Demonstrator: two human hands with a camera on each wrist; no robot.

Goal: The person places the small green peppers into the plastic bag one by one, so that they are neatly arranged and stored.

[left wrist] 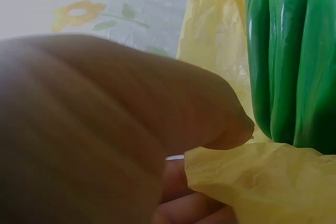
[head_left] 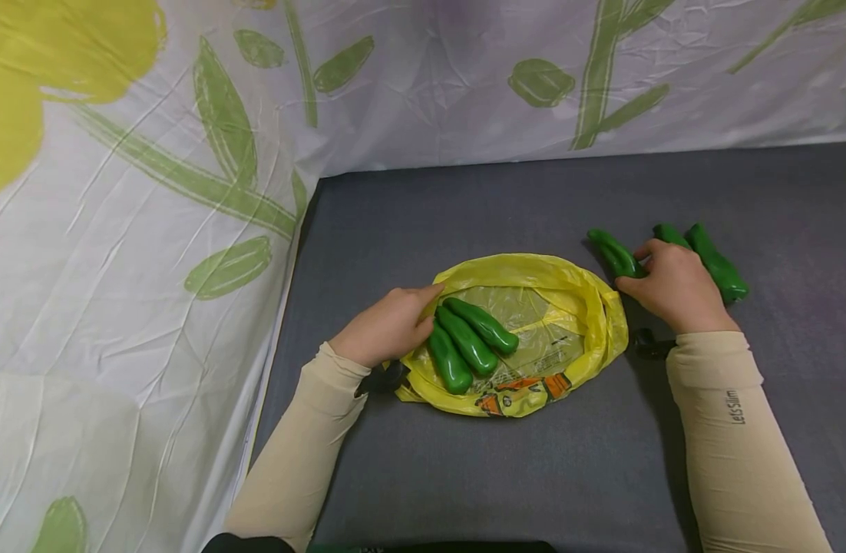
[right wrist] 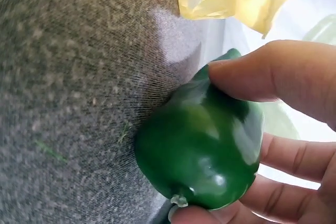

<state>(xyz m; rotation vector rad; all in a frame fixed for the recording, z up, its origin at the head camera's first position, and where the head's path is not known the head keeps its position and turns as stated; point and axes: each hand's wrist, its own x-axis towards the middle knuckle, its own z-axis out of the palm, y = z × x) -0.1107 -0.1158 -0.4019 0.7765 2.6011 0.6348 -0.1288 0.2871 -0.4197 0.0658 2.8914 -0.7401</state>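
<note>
A yellow plastic bag (head_left: 606,307) lies with its mouth spread wide on the dark table. Inside its left part, three glossy green peppers (head_left: 467,342) lie side by side. My left hand (head_left: 388,322) pinches the bag's left rim, thumb on the inner side next to the peppers and fingers outside, as the left wrist view shows. Just right of the bag, my right hand (head_left: 675,284) grips another green pepper (right wrist: 199,150) between thumb and fingers, close over the cloth. Two more green peppers (head_left: 720,265) lie beyond that hand, one partly hidden by it.
Grey cloth (head_left: 520,476) covers the table. A white flowered sheet (head_left: 423,100) hangs along the back edge and down the left side. Black wrist camera mounts (head_left: 649,346) sit under both wrists.
</note>
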